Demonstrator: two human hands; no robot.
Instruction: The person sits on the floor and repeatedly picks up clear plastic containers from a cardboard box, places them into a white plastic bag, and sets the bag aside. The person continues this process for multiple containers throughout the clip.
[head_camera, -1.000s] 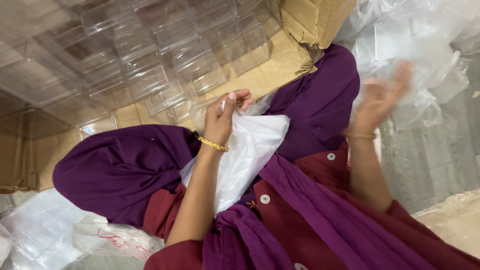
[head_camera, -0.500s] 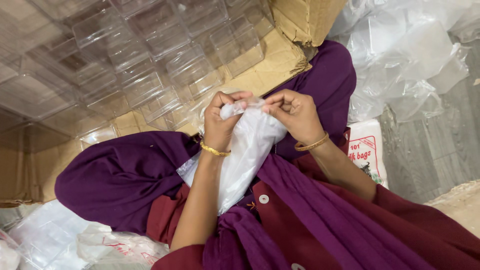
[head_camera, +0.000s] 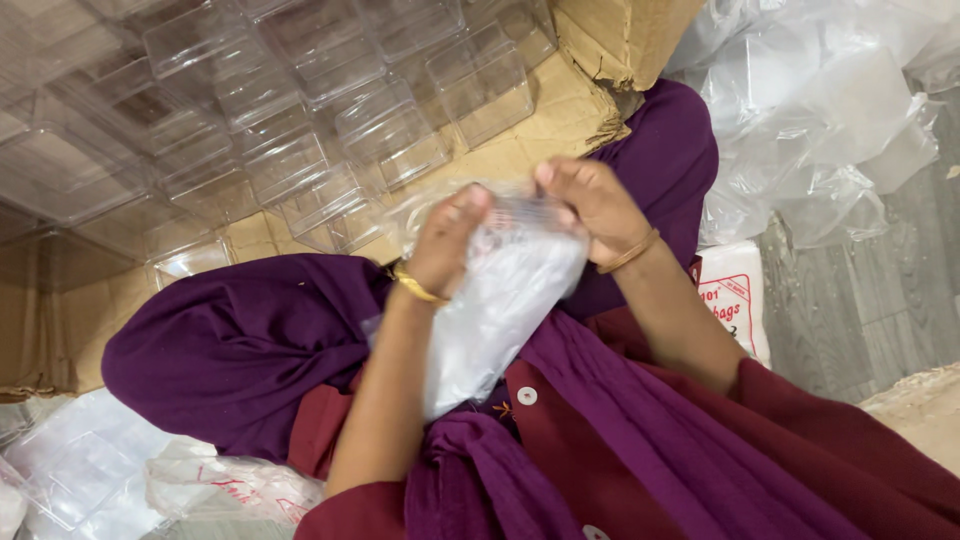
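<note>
A stack of clear plastic bags (head_camera: 500, 300) rests on my lap, over purple trousers. My left hand (head_camera: 447, 238) pinches the top edge of the stack on its left side; a gold bangle is on that wrist. My right hand (head_camera: 588, 203) grips the same top edge on the right and lifts a thin clear sheet (head_camera: 430, 205) that blurs in the air. Both hands sit close together above my knees.
A flattened cardboard box (head_camera: 560, 110) ahead holds several clear plastic containers (head_camera: 390, 130). Crumpled clear plastic wrap (head_camera: 830, 130) lies at the right on a grey wood floor. A white printed bag pack (head_camera: 735, 300) lies by my right arm. More bags (head_camera: 200, 485) lie at the lower left.
My right hand came in from the right side and took hold of the top of the bag stack beside my left hand. Both hands now pull at the top sheet.
</note>
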